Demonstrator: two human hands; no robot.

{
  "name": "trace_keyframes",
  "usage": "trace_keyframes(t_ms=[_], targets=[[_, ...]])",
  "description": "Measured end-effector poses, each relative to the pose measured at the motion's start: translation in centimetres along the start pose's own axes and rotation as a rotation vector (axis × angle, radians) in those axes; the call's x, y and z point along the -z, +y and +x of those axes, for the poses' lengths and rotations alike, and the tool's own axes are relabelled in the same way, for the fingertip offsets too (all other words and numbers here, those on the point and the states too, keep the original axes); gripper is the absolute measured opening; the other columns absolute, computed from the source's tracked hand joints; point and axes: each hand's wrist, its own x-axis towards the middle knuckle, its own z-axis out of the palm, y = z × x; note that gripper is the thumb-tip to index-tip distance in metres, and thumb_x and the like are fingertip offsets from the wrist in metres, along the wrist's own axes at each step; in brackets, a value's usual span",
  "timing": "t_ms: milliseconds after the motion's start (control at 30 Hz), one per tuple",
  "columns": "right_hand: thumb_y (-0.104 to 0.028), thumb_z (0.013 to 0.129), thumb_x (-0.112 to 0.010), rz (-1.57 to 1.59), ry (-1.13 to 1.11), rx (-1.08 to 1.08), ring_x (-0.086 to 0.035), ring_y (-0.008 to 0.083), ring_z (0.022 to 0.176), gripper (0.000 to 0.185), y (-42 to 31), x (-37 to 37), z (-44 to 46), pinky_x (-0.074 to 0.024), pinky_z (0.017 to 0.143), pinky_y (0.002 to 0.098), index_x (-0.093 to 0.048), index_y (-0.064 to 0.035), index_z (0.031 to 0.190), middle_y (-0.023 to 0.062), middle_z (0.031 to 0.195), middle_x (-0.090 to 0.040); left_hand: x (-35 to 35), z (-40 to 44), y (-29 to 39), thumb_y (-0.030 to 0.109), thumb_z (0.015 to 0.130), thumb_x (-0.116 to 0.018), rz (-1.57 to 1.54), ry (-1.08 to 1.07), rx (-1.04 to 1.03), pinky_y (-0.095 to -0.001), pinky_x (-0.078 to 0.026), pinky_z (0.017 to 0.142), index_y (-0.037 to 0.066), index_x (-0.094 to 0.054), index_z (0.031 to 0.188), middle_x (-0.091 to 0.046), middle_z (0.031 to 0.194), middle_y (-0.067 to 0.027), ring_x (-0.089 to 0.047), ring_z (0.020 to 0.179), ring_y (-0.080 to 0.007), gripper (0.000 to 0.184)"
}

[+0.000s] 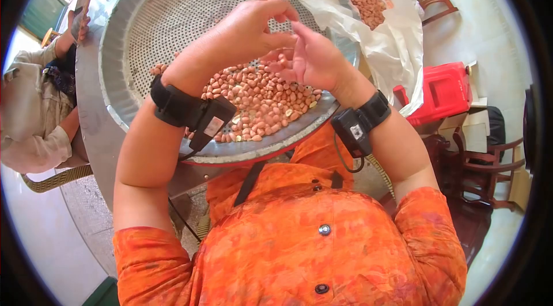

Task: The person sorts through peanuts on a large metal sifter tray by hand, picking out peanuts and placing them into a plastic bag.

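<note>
Nothing I can actually read here tbh. There's a pale sticker (214,126) on the black wrist box (223,111) on the left arm (144,159), another sticker (356,132) on the right one's box (349,124), but any print's too tiny.

Forearms raised, bent inward. Left hand (250,29) arched, thumb and forefinger apart; right hand (318,57) palm inward, fingers loosely bent. Fingertips overlap, perhaps touching.
</note>
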Motion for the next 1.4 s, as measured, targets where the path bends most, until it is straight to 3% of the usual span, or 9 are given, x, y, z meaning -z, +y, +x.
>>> trace_keyframes(t_ms=[133, 267, 533, 633, 800, 900, 1033, 1233, 1400], targets=[[-0.023, 0.093, -0.034, 0.142, -0.023, 0.043, -0.032, 0.0048, 0.048, 0.025, -0.6, 1.3, -0.2, -0.0242, 0.035, 0.015, -0.043, -0.0007, 0.095, 0.0011, 0.068, -0.042, 1.4, -0.2, -3.6, 0.019, 0.074, -0.061, 0.203, 0.071, 0.165, -0.027, -0.045, 0.057, 0.003, -0.057, 0.091, -0.057, 0.084, -0.009, -0.054, 0.063, -0.0147, 0.024], [-0.018, 0.092, -0.033, 0.071, -0.024, 0.201, -0.027, 0.0038, 0.044, 0.019, -0.6, 1.2, -0.8, -0.0243, 0.035, 0.0168, -0.043, -0.0021, 0.095, -0.0037, 0.06, -0.033, 0.7, -1.0, -4.9, 0.025, 0.072, -0.062, 0.509, -0.041, 0.368, -0.034, -0.045, 0.064, 0.004, -0.057, 0.089, -0.056, 0.084, -0.0124, -0.055, 0.073, -0.0236, 0.027], [-0.019, 0.09, -0.039, 0.145, 0.1, 0.214, -0.04, 0.0097, 0.053, 0.018, -0.8, 1.0, -0.3, -0.0301, 0.039, 0.0174, -0.046, -0.0019, 0.091, 0.0039, 0.071, -0.045, -2.3, -1.1, -3.1, 0.008, 0.068, -0.055, 0.389, -0.26, 0.082, -0.0362, -0.043, 0.063, 0.001, -0.054, 0.075, -0.054, 0.077, -0.0132, -0.054, 0.072, -0.0279, 0.01], [-0.019, 0.089, -0.042, 0.16, 0.068, 0.199, -0.044, 0.012, 0.056, 0.019, -0.7, 1.8, 0.2, -0.033, 0.039, 0.019, -0.047, -0.0011, 0.092, 0.0058, 0.075, -0.047, -1.6, -0.8, -3.1, 0.005, 0.066, -0.054, 0.362, -0.329, 0.212, -0.0357, -0.044, 0.06, 0.001, -0.054, 0.072, -0.055, 0.072, -0.0123, -0.054, 0.068, -0.0276, 0.007], [-0.025, 0.089, -0.041, 0.107, 0.052, 0.205, -0.047, 0.0142, 0.058, 0.026, -0.7, 1.9, 1.4, -0.0387, 0.041, 0.0213, -0.047, 0.0001, 0.092, 0.0087, 0.079, -0.05, 0.0, -0.4, -3.5, 0.004, 0.064, -0.056, 0.322, -0.223, 0.267, -0.0277, -0.044, 0.056, 0.001, -0.054, 0.071, -0.052, 0.065, -0.0058, -0.051, 0.06, -0.0144, 0.008], [-0.029, 0.09, -0.039, 0.103, 0.123, 0.141, -0.048, 0.0141, 0.057, 0.031, -1.0, 0.9, 0.8, -0.0397, 0.042, 0.0209, -0.048, 0.0005, 0.092, 0.0094, 0.079, -0.05, 0.7, 0.3, -0.7, 0.006, 0.077, -0.053, -0.176, -0.147, 0.442, -0.0179, -0.042, 0.05, 0.003, -0.055, 0.083, -0.054, 0.07, 0.0002, -0.049, 0.055, -0.0049, 0.007], [-0.027, 0.09, -0.038, 0.131, -0.064, 0.099, -0.046, 0.0112, 0.057, 0.03, -1.2, 1.1, 0.3, -0.0371, 0.04, 0.0179, -0.046, 0.0014, 0.095, 0.0091, 0.079, -0.049, -0.5, 0.9, 0.8, 0.008, 0.08, -0.054, -0.461, 0.009, 0.245, -0.0174, -0.041, 0.05, 0.002, -0.056, 0.09, -0.055, 0.073, -0.0004, -0.049, 0.056, -0.0052, 0.012], [-0.011, 0.086, -0.043, 0.161, -0.064, 0.239, -0.044, 0.0108, 0.059, 0.018, -0.7, 2.2, 1.2, -0.0334, 0.039, 0.0173, -0.046, 0.002, 0.098, 0.007, 0.079, -0.047, -1.4, 0.1, -6.5, 0.012, 0.072, -0.059, 0.554, 0.005, 0.253, -0.0314, -0.046, 0.065, 0.003, -0.06, 0.088, -0.058, 0.079, -0.01, -0.056, 0.071, -0.0201, 0.018], [-0.013, 0.086, -0.043, 0.141, 0.136, 0.259, -0.055, 0.0205, 0.077, 0.021, -0.8, 1.1, 0.2, -0.0482, 0.057, 0.0244, -0.044, 0.0039, 0.1, 0.0136, 0.087, -0.051, -1.3, 0.5, -4.8, 0.008, 0.071, -0.056, 0.411, -0.049, 0.369, -0.0282, -0.044, 0.06, 0.002, -0.057, 0.077, -0.056, 0.071, -0.0084, -0.055, 0.063, -0.0174, 0.009]])
